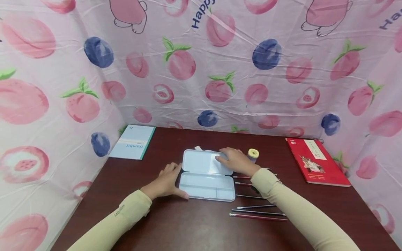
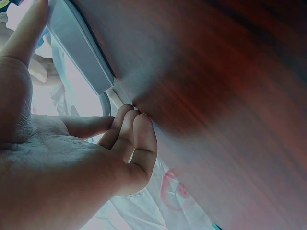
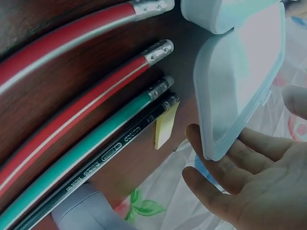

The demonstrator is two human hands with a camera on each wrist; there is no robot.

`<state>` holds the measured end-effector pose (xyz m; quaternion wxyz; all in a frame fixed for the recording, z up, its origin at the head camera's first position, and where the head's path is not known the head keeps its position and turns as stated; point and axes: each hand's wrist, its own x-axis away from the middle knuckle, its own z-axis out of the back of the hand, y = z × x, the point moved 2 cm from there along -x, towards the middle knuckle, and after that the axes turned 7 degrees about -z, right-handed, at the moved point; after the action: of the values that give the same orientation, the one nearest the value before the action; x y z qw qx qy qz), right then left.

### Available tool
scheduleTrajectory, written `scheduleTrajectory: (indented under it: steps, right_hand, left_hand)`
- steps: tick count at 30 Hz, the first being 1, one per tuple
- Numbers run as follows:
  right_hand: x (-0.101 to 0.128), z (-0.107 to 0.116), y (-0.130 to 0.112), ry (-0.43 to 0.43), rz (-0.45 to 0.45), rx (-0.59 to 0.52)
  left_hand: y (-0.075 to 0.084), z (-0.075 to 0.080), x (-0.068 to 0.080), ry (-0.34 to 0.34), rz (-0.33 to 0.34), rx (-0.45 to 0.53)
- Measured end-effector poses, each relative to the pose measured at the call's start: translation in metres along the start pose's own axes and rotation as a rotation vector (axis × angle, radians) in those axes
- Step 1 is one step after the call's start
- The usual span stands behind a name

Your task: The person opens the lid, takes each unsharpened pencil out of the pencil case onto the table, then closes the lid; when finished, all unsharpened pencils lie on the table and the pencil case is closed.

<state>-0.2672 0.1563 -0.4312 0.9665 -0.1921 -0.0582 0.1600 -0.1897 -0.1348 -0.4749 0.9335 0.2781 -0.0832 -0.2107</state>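
Note:
A pale blue plastic pencil case (image 1: 207, 186) lies on the table, its lid (image 1: 199, 162) swung back. My left hand (image 1: 166, 181) spans the case's left side, thumb by the front corner; in the left wrist view its bent fingertips (image 2: 144, 127) touch the table by the back corner. My right hand (image 1: 237, 160) is at the lid's far right corner, thumb over the inner face. In the right wrist view its loosely extended fingers (image 3: 240, 163) lie behind the lid's edge, with the thumb apart. Several pencils (image 1: 259, 217) lie right of the case, partly under the right forearm.
A yellow-capped container (image 1: 252, 153) stands beyond the right hand. A small white piece (image 1: 198, 148) lies behind the case, and a small yellow block (image 3: 165, 127) near the pencil ends. A pale blue book (image 1: 132, 141) lies back left, a red book (image 1: 317, 162) right. Patterned cloth surrounds the table.

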Motion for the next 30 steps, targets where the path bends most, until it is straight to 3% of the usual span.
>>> scheduleTrajectory:
  steps: [7, 12, 15, 18, 23, 30]
  right_hand:
    - [0.018, 0.012, -0.009, 0.151, 0.032, 0.03]
    - [0.046, 0.019, -0.021, 0.299, 0.115, 0.047]
    - [0.061, 0.019, -0.024, 0.333, 0.169, 0.014]
    - [0.074, 0.016, -0.025, 0.327, 0.217, -0.063]
    - [0.089, 0.004, -0.027, 0.233, 0.247, -0.155]
    - [0.094, -0.016, -0.028, 0.116, 0.13, -0.096]
  left_hand:
    - [0.002, -0.002, -0.002, -0.001, -0.007, 0.01]
    - [0.003, -0.001, -0.002, 0.008, -0.018, -0.003]
    - [0.002, -0.001, -0.001, 0.014, -0.025, -0.019]
    - [0.001, 0.001, -0.001, 0.02, -0.04, -0.02]
    - [0.0, 0.003, 0.002, -0.007, -0.072, 0.037]
    - [0.005, 0.014, 0.011, -0.066, -0.12, 0.125]
